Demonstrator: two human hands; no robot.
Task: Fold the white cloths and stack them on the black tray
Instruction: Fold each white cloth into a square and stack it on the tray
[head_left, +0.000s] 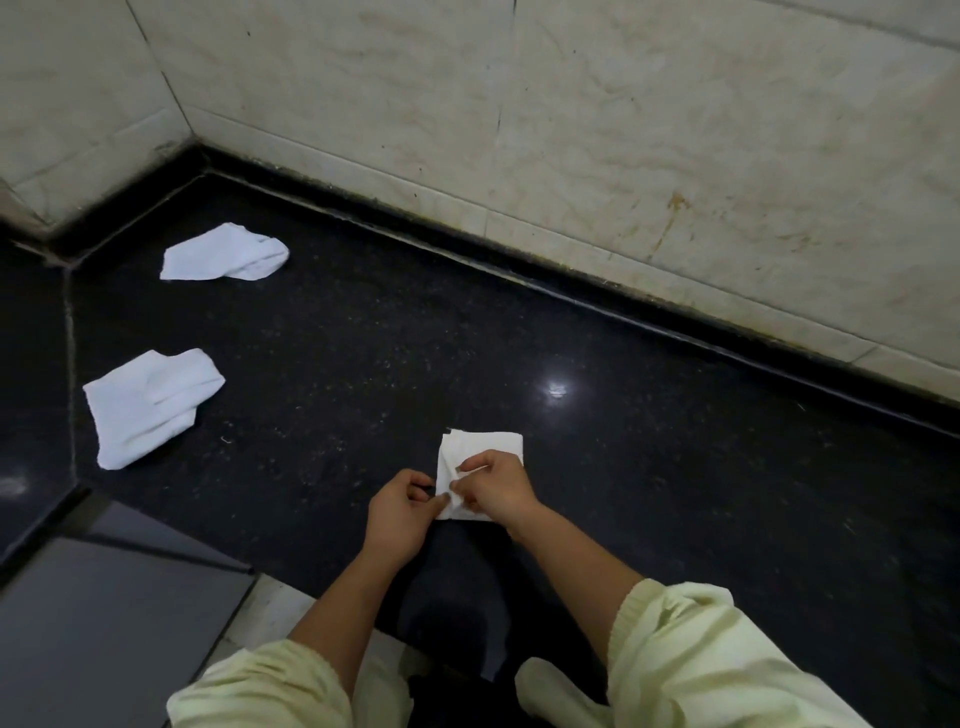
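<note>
Here, closest to you, your pale yellow sleeves (701, 649) are pushed up and both bare forearms reach forward, converging over the black stone counter (363, 338). Your left hand (400, 512) is turned inward with its fingers curled, thumb and forefinger pinching the near left edge of the folded white cloth (480, 447). Your right hand (498, 486) lies on top of that cloth, knuckles up, its fingertips nipping a small crease close to the left hand's pinch, so the two hands almost touch. The cloth lies flat on the counter straight ahead of you, a near-square packet whose slightly longer side runs away from you toward the wall. Well off to the left sits a second white cloth (148, 402), loosely doubled, its length slanting from near-left to far-right. Beyond it, near the corner, a third white cloth (223, 253) lies crosswise – bunched end pointing right – below the pale tiled wall (571, 104)
</note>
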